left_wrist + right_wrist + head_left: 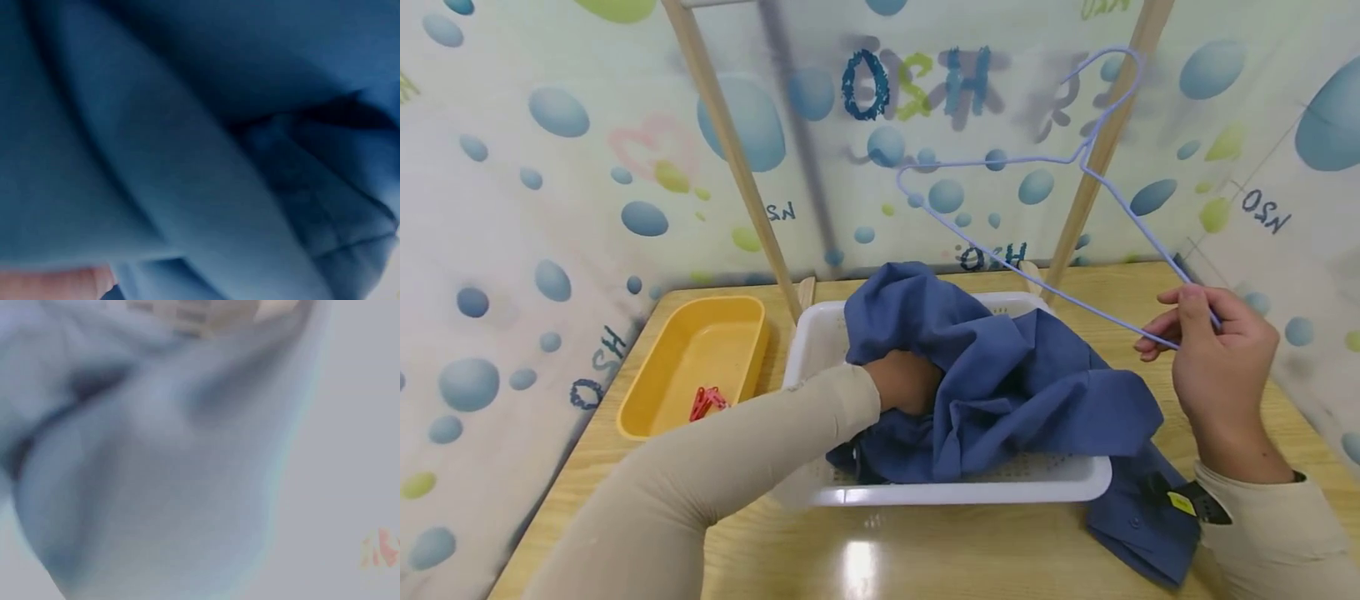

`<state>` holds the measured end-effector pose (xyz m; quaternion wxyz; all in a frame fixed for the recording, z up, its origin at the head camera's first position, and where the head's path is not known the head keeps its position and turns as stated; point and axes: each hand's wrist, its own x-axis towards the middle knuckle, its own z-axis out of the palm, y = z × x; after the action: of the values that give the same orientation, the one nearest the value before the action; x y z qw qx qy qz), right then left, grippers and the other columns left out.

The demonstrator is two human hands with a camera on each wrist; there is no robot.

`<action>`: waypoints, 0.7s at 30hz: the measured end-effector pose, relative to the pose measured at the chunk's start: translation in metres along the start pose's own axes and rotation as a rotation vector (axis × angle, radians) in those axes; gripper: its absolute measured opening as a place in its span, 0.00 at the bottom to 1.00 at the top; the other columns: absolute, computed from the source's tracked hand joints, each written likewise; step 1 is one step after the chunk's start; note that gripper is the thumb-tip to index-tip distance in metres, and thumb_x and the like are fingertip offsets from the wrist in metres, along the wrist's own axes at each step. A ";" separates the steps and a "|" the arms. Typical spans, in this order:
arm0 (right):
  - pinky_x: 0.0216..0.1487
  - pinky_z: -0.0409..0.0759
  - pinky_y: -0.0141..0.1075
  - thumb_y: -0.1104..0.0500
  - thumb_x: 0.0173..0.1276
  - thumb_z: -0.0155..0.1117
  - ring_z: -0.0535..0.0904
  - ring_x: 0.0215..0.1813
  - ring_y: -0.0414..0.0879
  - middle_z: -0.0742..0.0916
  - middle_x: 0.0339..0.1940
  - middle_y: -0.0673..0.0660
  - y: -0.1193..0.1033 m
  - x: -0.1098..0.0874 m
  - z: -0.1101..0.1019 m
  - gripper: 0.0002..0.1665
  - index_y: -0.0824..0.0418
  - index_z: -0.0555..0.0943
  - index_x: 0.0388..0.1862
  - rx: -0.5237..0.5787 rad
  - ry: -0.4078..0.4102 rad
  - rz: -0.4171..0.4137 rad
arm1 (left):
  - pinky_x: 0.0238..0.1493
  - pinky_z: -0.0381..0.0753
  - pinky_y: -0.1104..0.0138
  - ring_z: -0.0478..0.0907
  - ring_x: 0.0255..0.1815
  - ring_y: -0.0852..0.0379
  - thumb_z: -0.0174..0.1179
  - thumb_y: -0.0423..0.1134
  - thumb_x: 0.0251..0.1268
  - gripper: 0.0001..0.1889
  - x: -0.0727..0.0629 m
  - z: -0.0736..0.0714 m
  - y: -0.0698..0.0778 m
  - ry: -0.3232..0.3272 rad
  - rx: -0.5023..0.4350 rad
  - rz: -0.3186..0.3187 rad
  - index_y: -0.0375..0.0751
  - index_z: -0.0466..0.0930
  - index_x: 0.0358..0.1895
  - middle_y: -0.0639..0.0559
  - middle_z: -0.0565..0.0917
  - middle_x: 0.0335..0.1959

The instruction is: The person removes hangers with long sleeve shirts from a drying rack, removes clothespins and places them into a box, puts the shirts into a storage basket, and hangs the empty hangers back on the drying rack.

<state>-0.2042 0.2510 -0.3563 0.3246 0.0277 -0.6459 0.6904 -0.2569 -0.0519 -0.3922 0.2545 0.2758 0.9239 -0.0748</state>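
A crumpled dark blue shirt [992,375] lies heaped in the white plastic basket [970,493], with one cuffed end [1138,521] hanging over the right side onto the table. My left hand [904,381] grips the shirt among its folds; most of the fingers are hidden by cloth. In the left wrist view, blue fabric [187,162] fills nearly everything, with a bit of finger [56,284] at the lower left. To the right, my right hand [1221,358] pinches one corner of a thin lilac wire hanger [1000,260], held up above the basket. Blurred bluish cloth [169,475] covers much of the right wrist view.
A yellow tray [688,333] with red clothes pegs [706,403] stands left of the basket on the wooden table [880,550]. Two slanted wooden poles [737,158] rise behind the basket. Patterned sheeting [880,192] encloses the back and sides.
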 end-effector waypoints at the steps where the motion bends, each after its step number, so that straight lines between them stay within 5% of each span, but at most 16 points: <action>1: 0.20 0.80 0.27 0.57 0.73 0.61 0.81 0.14 0.41 0.85 0.18 0.53 0.000 0.000 0.000 0.16 0.71 0.83 0.40 -0.010 0.001 0.003 | 0.55 0.81 0.56 0.84 0.44 0.50 0.49 0.55 0.75 0.19 0.000 -0.001 -0.003 0.008 0.009 0.002 0.47 0.86 0.39 0.47 0.88 0.42; 7: 0.21 0.80 0.27 0.56 0.74 0.59 0.81 0.14 0.41 0.85 0.19 0.52 -0.001 0.001 0.000 0.17 0.71 0.83 0.40 -0.063 0.007 -0.022 | 0.42 0.83 0.58 0.83 0.35 0.52 0.49 0.64 0.69 0.24 -0.018 -0.022 -0.016 0.134 0.058 0.054 0.48 0.83 0.35 0.52 0.85 0.33; 11: 0.21 0.80 0.27 0.55 0.75 0.58 0.81 0.15 0.40 0.85 0.19 0.51 -0.002 0.001 0.000 0.17 0.70 0.83 0.40 -0.090 0.021 -0.041 | 0.24 0.72 0.63 0.75 0.22 0.56 0.51 0.56 0.69 0.18 -0.036 -0.043 -0.031 0.441 0.026 0.098 0.50 0.75 0.24 0.56 0.76 0.22; 13: 0.21 0.80 0.27 0.54 0.75 0.58 0.81 0.15 0.39 0.85 0.19 0.51 -0.002 0.002 -0.001 0.17 0.69 0.84 0.40 -0.102 0.031 -0.042 | 0.26 0.69 0.62 0.72 0.23 0.56 0.53 0.51 0.68 0.14 -0.040 -0.052 -0.040 0.629 0.012 0.073 0.50 0.72 0.26 0.56 0.74 0.23; 15: 0.21 0.80 0.27 0.55 0.75 0.58 0.81 0.15 0.40 0.85 0.19 0.51 -0.001 0.002 -0.001 0.18 0.70 0.84 0.40 -0.092 0.034 -0.041 | 0.32 0.68 0.59 0.71 0.28 0.54 0.53 0.50 0.69 0.11 -0.040 -0.059 -0.051 0.730 -0.037 0.003 0.48 0.71 0.32 0.54 0.73 0.28; 17: 0.21 0.80 0.27 0.55 0.75 0.58 0.81 0.15 0.40 0.85 0.19 0.52 -0.001 0.001 -0.001 0.18 0.71 0.83 0.40 -0.081 0.030 -0.039 | 0.42 0.69 0.54 0.72 0.37 0.51 0.53 0.53 0.70 0.14 -0.037 -0.065 -0.061 0.737 -0.119 -0.080 0.46 0.71 0.42 0.51 0.75 0.37; 21: 0.21 0.80 0.28 0.57 0.74 0.59 0.81 0.14 0.42 0.85 0.18 0.54 0.001 0.000 -0.001 0.17 0.73 0.83 0.39 -0.006 0.021 -0.029 | 0.63 0.64 0.40 0.68 0.65 0.41 0.53 0.64 0.68 0.34 -0.025 -0.070 -0.080 0.558 -0.266 -0.190 0.52 0.59 0.71 0.43 0.67 0.67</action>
<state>-0.2043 0.2516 -0.3568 0.3412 0.0286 -0.6443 0.6839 -0.3122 -0.1111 -0.3192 0.0168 0.1627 0.9813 0.1016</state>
